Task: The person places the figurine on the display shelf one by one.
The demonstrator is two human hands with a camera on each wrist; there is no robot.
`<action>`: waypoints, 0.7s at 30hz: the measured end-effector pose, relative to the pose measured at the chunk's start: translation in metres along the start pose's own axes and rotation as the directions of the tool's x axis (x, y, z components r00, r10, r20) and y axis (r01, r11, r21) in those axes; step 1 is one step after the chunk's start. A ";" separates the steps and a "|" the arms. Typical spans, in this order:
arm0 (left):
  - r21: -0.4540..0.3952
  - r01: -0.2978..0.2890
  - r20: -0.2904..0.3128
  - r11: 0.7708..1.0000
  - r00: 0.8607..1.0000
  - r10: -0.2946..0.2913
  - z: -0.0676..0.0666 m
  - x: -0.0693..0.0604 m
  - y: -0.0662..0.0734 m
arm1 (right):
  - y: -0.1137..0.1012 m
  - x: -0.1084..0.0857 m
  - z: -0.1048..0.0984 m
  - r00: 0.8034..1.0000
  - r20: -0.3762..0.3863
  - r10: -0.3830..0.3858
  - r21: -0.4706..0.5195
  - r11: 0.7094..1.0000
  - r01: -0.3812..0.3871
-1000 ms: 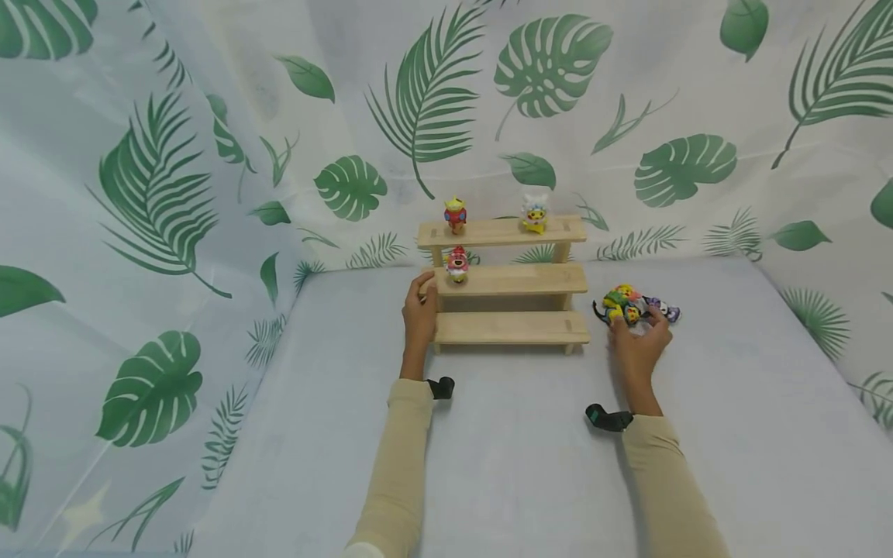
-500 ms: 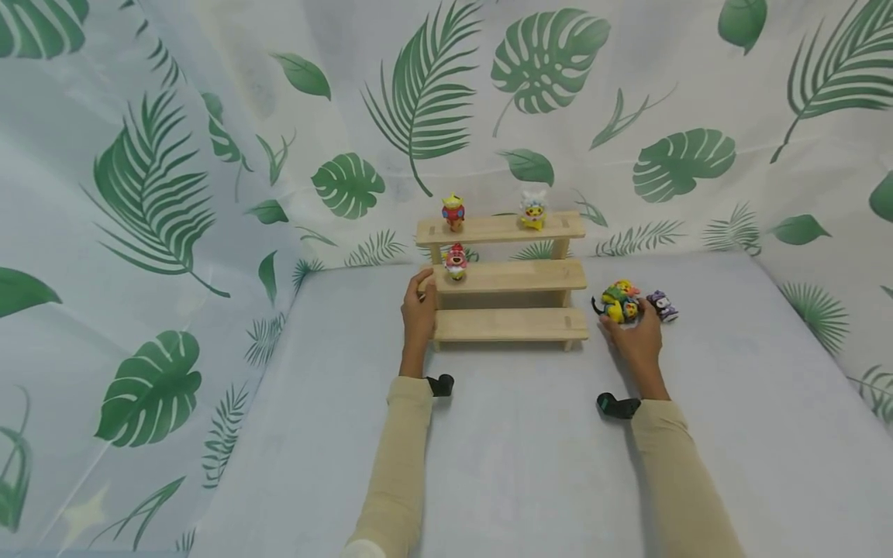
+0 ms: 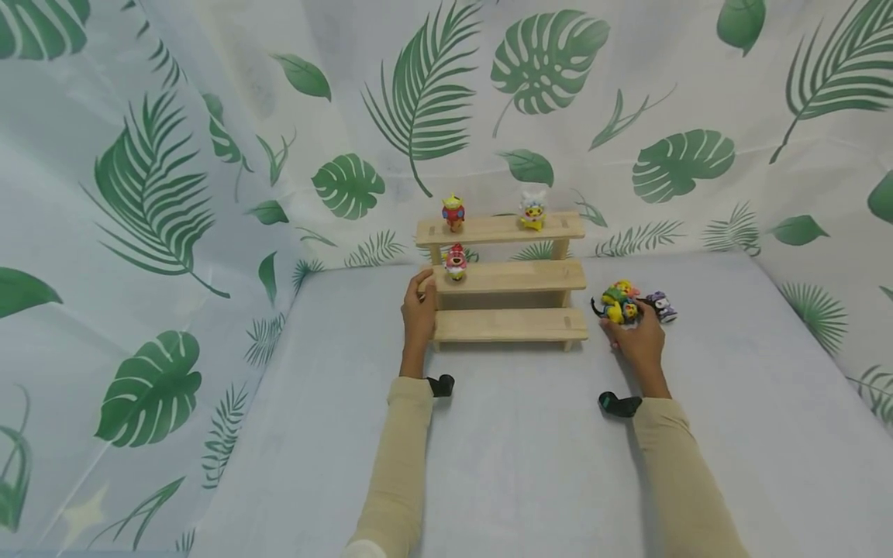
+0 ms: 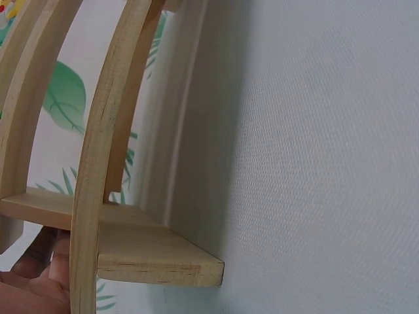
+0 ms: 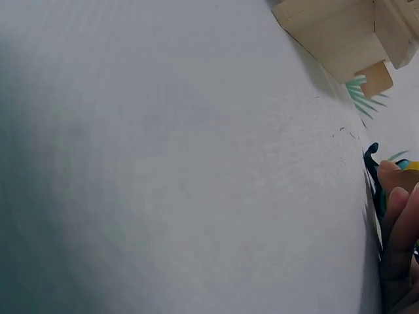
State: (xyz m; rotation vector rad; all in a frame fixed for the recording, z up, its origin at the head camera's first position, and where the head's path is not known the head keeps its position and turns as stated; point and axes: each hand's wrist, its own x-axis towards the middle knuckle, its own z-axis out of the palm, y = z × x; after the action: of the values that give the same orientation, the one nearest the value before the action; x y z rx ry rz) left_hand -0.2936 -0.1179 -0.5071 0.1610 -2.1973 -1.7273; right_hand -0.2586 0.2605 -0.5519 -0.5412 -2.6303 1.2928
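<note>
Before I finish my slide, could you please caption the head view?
Left grip at the shelf, right grip at the toys beside it.

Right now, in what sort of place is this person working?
Probably a makeshift indoor staging area: white sheeting printed with green leaves hangs behind and beside a plain, pale, flat surface, which bears a three-tiered light wooden stand.

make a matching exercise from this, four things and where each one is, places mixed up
1. pink figurine
2. left hand
3. white-hooded figurine
4. right hand

A. touching the left end of the wooden stand
B. on the right side of the top tier
C. touching yellow figurines on the table
D. on the middle tier

Pairs: 1-D, 2-A, 3-B, 4-C
</note>
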 end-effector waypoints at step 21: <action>0.001 0.012 0.008 1.000 1.000 -0.012 0.000 -0.002 0.001 | 0.009 -0.014 -0.023 0.982 0.118 0.147 0.542 0.819 -0.188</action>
State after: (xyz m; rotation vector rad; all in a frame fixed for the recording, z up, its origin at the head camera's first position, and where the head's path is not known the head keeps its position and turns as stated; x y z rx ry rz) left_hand -0.2919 -0.1169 -0.5061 0.1674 -2.2075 -1.7361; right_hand -0.2369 0.2768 -0.5445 -0.6390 -2.1226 2.0545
